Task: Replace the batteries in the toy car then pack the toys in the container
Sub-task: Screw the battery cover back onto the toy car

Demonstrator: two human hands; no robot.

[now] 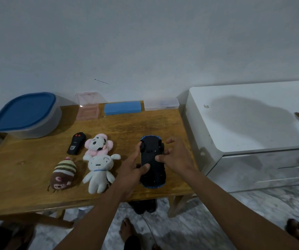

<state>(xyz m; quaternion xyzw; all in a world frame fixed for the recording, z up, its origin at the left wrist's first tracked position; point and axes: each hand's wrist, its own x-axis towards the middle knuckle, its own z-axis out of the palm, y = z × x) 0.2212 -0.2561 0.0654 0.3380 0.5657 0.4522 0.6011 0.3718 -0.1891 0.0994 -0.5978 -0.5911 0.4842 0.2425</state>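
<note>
The toy car (154, 170) lies belly-up near the right edge of the tabletop (136, 127), toward the front. The left hand (133, 171) grasps its left flank, thumb pressed on the underside; the right hand (175, 158) clutches the other side with curled fingers. The blue-lidded container (36, 132) sits at the back left corner, lid on.

No legible txt; remote (76, 143) logo blurred.

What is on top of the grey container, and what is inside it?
A blue lid sits on the container. The lid and cloudy wall hide the inside; contents cannot be seen.
</note>
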